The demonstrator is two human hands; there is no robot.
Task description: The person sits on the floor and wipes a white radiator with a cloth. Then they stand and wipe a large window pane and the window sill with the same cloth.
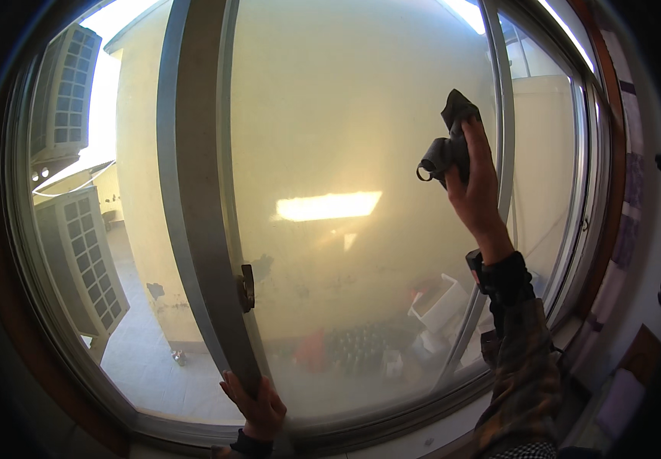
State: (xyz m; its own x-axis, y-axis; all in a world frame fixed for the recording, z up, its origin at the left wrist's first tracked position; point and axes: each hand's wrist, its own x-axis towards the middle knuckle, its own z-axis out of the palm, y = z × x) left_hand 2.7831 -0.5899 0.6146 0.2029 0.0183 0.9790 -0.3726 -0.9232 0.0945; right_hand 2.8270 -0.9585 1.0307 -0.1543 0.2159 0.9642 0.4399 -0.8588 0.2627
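A dark grey cloth [446,155] is bunched in my right hand [476,186], at the upper right of a hazy window pane [336,132]. The hand presses it to the glass or hovers just before it; which one I cannot tell. Low down, my left hand [257,404] wraps around the bottom of the sliding sash's metal upright [207,189], fingers on its left edge. Above that hand, a dark latch [248,288] is fixed to the upright. Bright light reflects on the pane's middle.
The window stands open left of the upright. Outside are two air-conditioner units [86,258], a yellow wall [141,201], a white bin [439,303] and several green bottles [359,347]. A patterned curtain [623,229] hangs at the right. The window's bottom track [387,414] runs below.
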